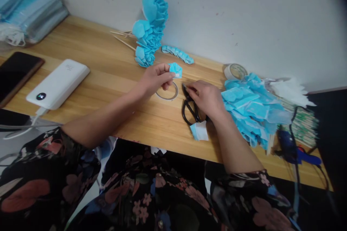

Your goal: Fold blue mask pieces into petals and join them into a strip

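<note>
My left hand (pixel 158 77) pinches a small folded blue petal piece (pixel 175 69) between thumb and fingers. A little white strip shows along its lower edge. Just below that hand, a thin tape roll (pixel 176 94) lies flat on the table. My right hand (pixel 204 95) is closed in a pinch over the blade end of black-handled scissors (pixel 185 113); what its fingertips hold is too small to make out. By the scissors' handles lies a blue and white scrap (pixel 200 131). A pleated blue strip (pixel 177 54) rests behind my left hand.
Blue flowers on sticks (pixel 151 32) lie near the wall. At right are a heap of blue pieces (pixel 249 104), another tape roll (pixel 235 71) and a blue glue gun (pixel 305 157). A white power bank (pixel 58 83), a phone (pixel 18 74) and packed masks (pixel 32 3) occupy the left.
</note>
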Available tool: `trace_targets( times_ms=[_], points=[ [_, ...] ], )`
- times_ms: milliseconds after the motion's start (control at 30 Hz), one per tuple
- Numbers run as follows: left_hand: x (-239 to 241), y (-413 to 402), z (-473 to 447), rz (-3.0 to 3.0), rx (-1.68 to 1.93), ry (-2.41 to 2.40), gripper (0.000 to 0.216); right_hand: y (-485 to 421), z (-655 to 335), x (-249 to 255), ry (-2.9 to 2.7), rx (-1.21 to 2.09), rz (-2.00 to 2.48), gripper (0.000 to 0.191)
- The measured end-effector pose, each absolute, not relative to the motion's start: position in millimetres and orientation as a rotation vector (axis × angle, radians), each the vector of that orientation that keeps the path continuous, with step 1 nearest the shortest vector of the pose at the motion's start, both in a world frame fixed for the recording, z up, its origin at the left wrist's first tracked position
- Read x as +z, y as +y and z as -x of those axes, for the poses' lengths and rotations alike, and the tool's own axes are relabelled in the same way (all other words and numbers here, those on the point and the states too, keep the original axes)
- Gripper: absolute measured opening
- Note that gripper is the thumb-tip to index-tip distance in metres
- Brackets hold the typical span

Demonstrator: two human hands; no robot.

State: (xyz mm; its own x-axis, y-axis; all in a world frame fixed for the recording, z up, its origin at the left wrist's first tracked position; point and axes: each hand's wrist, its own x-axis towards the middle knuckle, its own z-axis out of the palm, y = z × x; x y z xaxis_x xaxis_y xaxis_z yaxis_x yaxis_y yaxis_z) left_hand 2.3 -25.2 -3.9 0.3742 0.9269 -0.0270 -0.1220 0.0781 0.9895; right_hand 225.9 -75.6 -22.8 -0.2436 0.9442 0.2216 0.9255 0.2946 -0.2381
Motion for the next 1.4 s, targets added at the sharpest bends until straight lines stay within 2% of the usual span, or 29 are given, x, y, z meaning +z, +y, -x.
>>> trace_targets(
  times_ms=[500, 633, 833, 967, 1167, 1400],
  points=[
    [-4.4, -28.1, -4.4, -1.148, 0.85, 0.795, 0.009, -65.2, -222.1, -44.6, -1.919, 0.148, 1.846, 0.013],
    [-2.9, -29.6, -4.7, -1.131, 0.813, 0.816, 0.007, -67.0, -221.6, -42.9, -1.761, 0.177, 1.656, 0.015],
    [-2.8, -29.3, -5.6, -1.142, 0.738, 0.826, 0.002, -77.6, -214.1, -27.4, -1.66, -0.086, 1.239, 0.015],
    [2.5, -32.0, -5.0, -1.176, 0.643, 0.859, 0.01, -82.8, -211.4, -20.8, -1.763, -0.222, 1.084, 0.011],
    [7.9, -35.4, -4.7, -1.196, 0.535, 0.875, 0.013, -82.4, -211.5, -18.3, -1.896, -0.384, 0.988, 0.011],
    [4.7, -34.8, -2.9, -1.218, 0.515, 0.836, 0.009, -80.2, -215.3, -23.2, -1.958, -0.42, 1.028, 0.011]
  ],
)
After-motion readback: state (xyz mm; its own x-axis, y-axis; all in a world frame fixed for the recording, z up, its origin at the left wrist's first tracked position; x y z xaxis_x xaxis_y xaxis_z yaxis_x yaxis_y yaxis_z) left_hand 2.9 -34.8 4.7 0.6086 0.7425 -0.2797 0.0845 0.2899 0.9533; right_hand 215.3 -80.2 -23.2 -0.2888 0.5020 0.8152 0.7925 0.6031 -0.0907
